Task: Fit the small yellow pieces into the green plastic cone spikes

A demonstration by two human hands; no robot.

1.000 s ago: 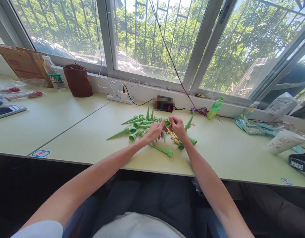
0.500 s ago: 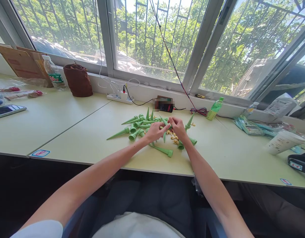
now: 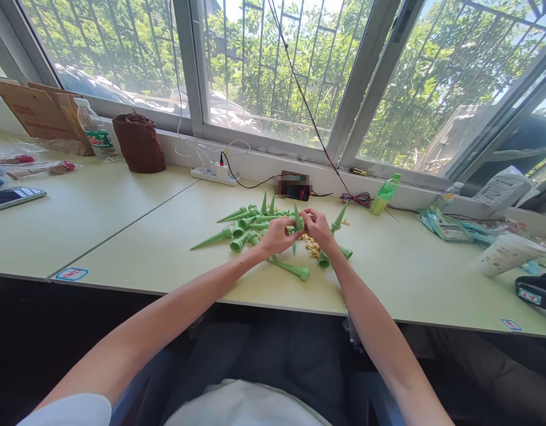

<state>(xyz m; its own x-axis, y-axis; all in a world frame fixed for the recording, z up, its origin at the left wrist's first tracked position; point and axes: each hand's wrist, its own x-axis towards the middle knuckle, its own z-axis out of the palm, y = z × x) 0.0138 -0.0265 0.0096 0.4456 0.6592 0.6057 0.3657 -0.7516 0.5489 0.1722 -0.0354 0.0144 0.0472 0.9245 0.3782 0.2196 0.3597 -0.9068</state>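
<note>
My left hand [image 3: 279, 235] is closed around the lower end of a green plastic watering spike [image 3: 298, 216], whose point stands upright. Against the right side of that spike, my right hand [image 3: 316, 225] has its fingertips pinched together; whatever is between them is hidden. More green watering spikes [image 3: 213, 239] lie in a pile to the left, and a few stand point up behind my hands. Below my right hand are small yellow plastic valves [image 3: 311, 245], partly covered by it. One spike [image 3: 295, 270] lies nearer the table's front edge.
A power strip [image 3: 215, 175], a phone-like device [image 3: 295, 187] and a green-labelled bottle [image 3: 385, 194] line the window side. On the left are a brown bag [image 3: 138, 144] and a phone [image 3: 15, 199]. A white cup [image 3: 511, 255] tilts at the right.
The held spike has turned from tilting leftward to nearly upright. Both hands stay close together in almost the same place, with the fingers slightly shifted.
</note>
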